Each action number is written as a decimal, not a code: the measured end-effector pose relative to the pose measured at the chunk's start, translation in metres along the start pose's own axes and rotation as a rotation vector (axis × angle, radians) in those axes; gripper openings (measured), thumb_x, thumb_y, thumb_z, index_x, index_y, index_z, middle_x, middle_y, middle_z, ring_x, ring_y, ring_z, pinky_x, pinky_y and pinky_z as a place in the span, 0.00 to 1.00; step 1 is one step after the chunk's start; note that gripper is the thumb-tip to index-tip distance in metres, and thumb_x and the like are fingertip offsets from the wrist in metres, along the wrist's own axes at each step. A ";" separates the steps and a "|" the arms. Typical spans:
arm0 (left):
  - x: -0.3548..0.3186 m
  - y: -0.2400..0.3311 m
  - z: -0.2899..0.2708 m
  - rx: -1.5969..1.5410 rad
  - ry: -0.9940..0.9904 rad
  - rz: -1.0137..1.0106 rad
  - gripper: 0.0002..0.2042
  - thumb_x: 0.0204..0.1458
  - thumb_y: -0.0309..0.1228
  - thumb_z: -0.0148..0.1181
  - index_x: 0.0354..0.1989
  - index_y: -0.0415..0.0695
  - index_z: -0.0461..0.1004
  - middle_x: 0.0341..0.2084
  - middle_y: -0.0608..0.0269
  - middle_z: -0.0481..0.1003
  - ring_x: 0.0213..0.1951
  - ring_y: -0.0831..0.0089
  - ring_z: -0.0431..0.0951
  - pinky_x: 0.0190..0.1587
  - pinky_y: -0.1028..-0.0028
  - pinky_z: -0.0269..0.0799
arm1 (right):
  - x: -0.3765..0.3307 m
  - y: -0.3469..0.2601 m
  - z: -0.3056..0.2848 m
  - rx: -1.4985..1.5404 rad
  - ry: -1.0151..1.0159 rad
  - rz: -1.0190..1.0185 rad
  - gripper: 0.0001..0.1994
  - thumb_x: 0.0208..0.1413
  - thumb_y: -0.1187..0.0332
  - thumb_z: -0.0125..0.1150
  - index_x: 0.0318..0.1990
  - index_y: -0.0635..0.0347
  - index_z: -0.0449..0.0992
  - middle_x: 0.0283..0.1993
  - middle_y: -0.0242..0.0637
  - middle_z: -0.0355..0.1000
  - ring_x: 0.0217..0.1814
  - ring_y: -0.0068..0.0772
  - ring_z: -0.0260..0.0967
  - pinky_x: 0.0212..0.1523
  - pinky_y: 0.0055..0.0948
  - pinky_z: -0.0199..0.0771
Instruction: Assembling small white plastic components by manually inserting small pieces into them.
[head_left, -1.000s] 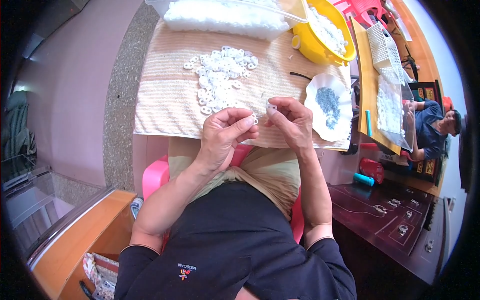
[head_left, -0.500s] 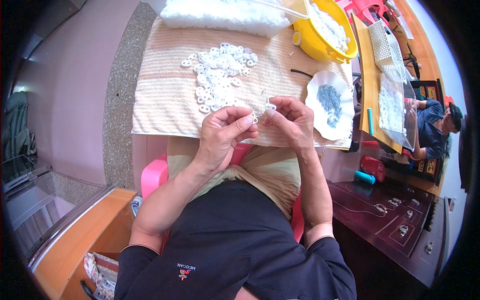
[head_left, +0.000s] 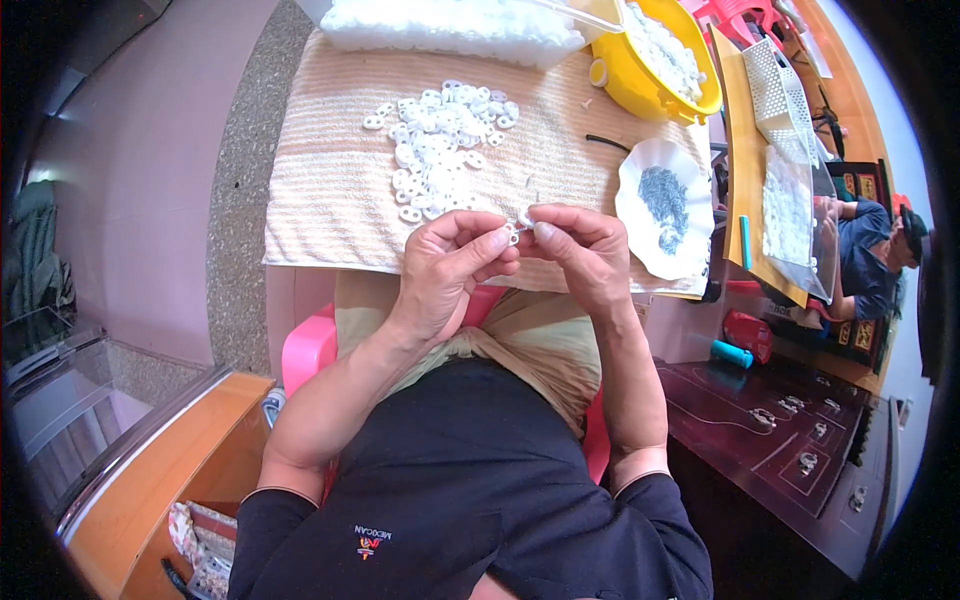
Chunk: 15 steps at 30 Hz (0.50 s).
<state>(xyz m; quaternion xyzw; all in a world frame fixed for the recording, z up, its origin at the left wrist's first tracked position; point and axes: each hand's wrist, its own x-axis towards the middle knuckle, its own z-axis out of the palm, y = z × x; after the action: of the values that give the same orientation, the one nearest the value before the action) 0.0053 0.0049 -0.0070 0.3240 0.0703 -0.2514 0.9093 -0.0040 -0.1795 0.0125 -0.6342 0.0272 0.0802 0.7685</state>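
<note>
Between the thumb and fingertips of my left hand (head_left: 450, 265) is a small white plastic part with ring-like holes (head_left: 513, 237). My right hand (head_left: 588, 255) pinches a white oval plastic piece (head_left: 525, 217) right beside it. The two pieces are very close or touching; the fingertips hide where they meet. Beyond my hands, a pile of white two-holed oval pieces (head_left: 440, 140) lies on the striped towel (head_left: 320, 180). To the right of my right hand, a white scalloped dish (head_left: 640, 245) holds many small dark metal pieces (head_left: 662, 200), too small to name.
A clear bin of white parts (head_left: 450, 35) stands at the far edge, beside a yellow basin (head_left: 610, 90) of white pieces. A thin black rod (head_left: 605, 140) lies near the dish. Rightward are a clear tray (head_left: 785, 215) and another person (head_left: 870, 240).
My right hand has moved left and slightly down, bringing its white piece up against the part in my left hand. The left hand has stayed nearly still.
</note>
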 end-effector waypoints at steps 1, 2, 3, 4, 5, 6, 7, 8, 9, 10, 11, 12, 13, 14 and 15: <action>0.000 0.000 0.000 -0.002 -0.006 0.000 0.06 0.54 0.23 0.59 0.40 0.38 0.74 0.31 0.59 0.78 0.33 0.74 0.79 0.38 0.75 0.80 | 0.000 0.002 -0.001 -0.022 -0.003 0.018 0.09 0.56 0.79 0.58 0.44 0.71 0.76 0.40 0.42 0.76 0.41 0.30 0.76 0.42 0.29 0.80; 0.000 0.000 0.000 -0.002 -0.004 0.000 0.06 0.54 0.23 0.59 0.40 0.38 0.74 0.31 0.59 0.78 0.33 0.74 0.79 0.38 0.75 0.80 | 0.000 0.003 -0.001 -0.020 -0.004 0.019 0.09 0.56 0.79 0.58 0.44 0.71 0.76 0.40 0.42 0.76 0.41 0.30 0.76 0.42 0.29 0.80; 0.000 0.000 0.000 0.002 -0.008 -0.002 0.06 0.54 0.23 0.59 0.40 0.38 0.74 0.31 0.58 0.78 0.32 0.74 0.79 0.38 0.75 0.80 | 0.000 0.004 0.000 -0.012 -0.022 0.002 0.09 0.55 0.80 0.59 0.44 0.70 0.76 0.40 0.42 0.76 0.41 0.30 0.76 0.43 0.28 0.80; 0.000 0.001 0.000 0.005 -0.013 -0.004 0.06 0.54 0.23 0.59 0.40 0.38 0.74 0.32 0.58 0.78 0.32 0.74 0.79 0.38 0.75 0.79 | 0.000 0.004 0.000 -0.003 -0.040 -0.015 0.10 0.54 0.80 0.59 0.44 0.70 0.75 0.40 0.42 0.76 0.41 0.29 0.76 0.43 0.27 0.79; 0.000 0.001 0.000 0.005 -0.013 -0.005 0.06 0.54 0.23 0.59 0.40 0.38 0.74 0.32 0.58 0.78 0.32 0.74 0.79 0.38 0.75 0.79 | 0.000 0.005 -0.001 -0.003 -0.038 -0.014 0.10 0.54 0.80 0.59 0.44 0.70 0.75 0.40 0.42 0.76 0.41 0.29 0.76 0.43 0.27 0.79; 0.000 0.000 0.001 0.007 -0.006 -0.005 0.06 0.54 0.23 0.59 0.40 0.38 0.74 0.32 0.57 0.78 0.32 0.74 0.79 0.37 0.75 0.79 | 0.000 0.006 -0.003 0.014 -0.040 0.009 0.10 0.54 0.80 0.60 0.44 0.70 0.75 0.40 0.42 0.76 0.41 0.28 0.75 0.44 0.26 0.79; 0.000 0.000 0.001 0.009 0.000 -0.005 0.07 0.54 0.23 0.59 0.40 0.38 0.74 0.32 0.57 0.78 0.32 0.74 0.79 0.37 0.75 0.79 | 0.000 0.006 -0.004 0.030 -0.042 0.031 0.11 0.53 0.81 0.61 0.45 0.70 0.75 0.40 0.41 0.76 0.41 0.27 0.75 0.44 0.25 0.78; 0.000 0.000 0.001 0.009 0.001 -0.006 0.07 0.54 0.23 0.59 0.40 0.38 0.74 0.32 0.57 0.78 0.32 0.74 0.79 0.37 0.75 0.79 | 0.000 0.007 -0.005 0.031 -0.042 0.032 0.11 0.53 0.81 0.61 0.45 0.70 0.75 0.40 0.41 0.76 0.41 0.27 0.75 0.44 0.25 0.78; 0.001 -0.001 0.001 0.007 0.000 -0.006 0.07 0.54 0.23 0.59 0.40 0.38 0.74 0.32 0.57 0.78 0.31 0.74 0.79 0.37 0.76 0.79 | 0.000 0.007 -0.006 0.020 -0.057 0.027 0.11 0.53 0.81 0.61 0.45 0.70 0.74 0.40 0.41 0.76 0.40 0.27 0.75 0.44 0.25 0.78; 0.001 -0.001 0.000 0.006 0.000 -0.006 0.07 0.54 0.23 0.59 0.40 0.38 0.74 0.32 0.57 0.78 0.31 0.74 0.79 0.37 0.76 0.79 | 0.000 0.008 -0.006 0.008 -0.072 0.022 0.12 0.53 0.81 0.61 0.45 0.70 0.74 0.39 0.42 0.76 0.40 0.27 0.75 0.44 0.24 0.77; 0.001 -0.001 0.000 0.006 0.001 -0.007 0.07 0.54 0.23 0.59 0.40 0.38 0.74 0.32 0.57 0.78 0.31 0.74 0.79 0.37 0.76 0.79 | 0.000 0.008 -0.006 0.009 -0.072 0.023 0.12 0.53 0.81 0.61 0.45 0.70 0.74 0.39 0.42 0.76 0.40 0.27 0.75 0.44 0.24 0.77; 0.000 -0.001 0.001 0.005 -0.004 -0.007 0.07 0.54 0.23 0.59 0.40 0.38 0.74 0.32 0.57 0.78 0.31 0.74 0.79 0.37 0.76 0.79 | 0.000 0.007 -0.004 0.018 -0.069 0.021 0.13 0.52 0.82 0.61 0.46 0.70 0.74 0.40 0.41 0.76 0.40 0.27 0.75 0.44 0.24 0.77; 0.000 -0.001 0.001 0.004 -0.008 -0.006 0.07 0.54 0.23 0.59 0.40 0.38 0.74 0.32 0.57 0.78 0.31 0.74 0.79 0.37 0.76 0.79 | 0.001 0.007 -0.003 0.027 -0.067 0.018 0.13 0.52 0.82 0.61 0.47 0.70 0.74 0.40 0.41 0.76 0.40 0.27 0.75 0.44 0.24 0.77; 0.000 -0.001 0.001 0.003 -0.007 -0.007 0.07 0.54 0.23 0.59 0.40 0.38 0.74 0.32 0.57 0.78 0.31 0.74 0.79 0.37 0.76 0.79 | 0.000 0.006 -0.003 0.027 -0.067 0.019 0.13 0.52 0.82 0.61 0.47 0.70 0.74 0.40 0.41 0.76 0.40 0.27 0.75 0.44 0.24 0.77; 0.000 0.000 0.001 0.008 -0.009 -0.006 0.07 0.54 0.23 0.59 0.40 0.38 0.74 0.32 0.56 0.78 0.31 0.74 0.79 0.37 0.76 0.79 | 0.000 0.005 -0.003 0.011 -0.082 0.033 0.14 0.52 0.82 0.61 0.48 0.70 0.73 0.40 0.41 0.76 0.41 0.26 0.75 0.44 0.24 0.77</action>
<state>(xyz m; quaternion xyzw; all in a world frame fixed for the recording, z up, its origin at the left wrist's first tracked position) 0.0053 0.0037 -0.0065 0.3265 0.0662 -0.2560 0.9075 -0.0041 -0.1814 0.0071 -0.6255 0.0064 0.1187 0.7711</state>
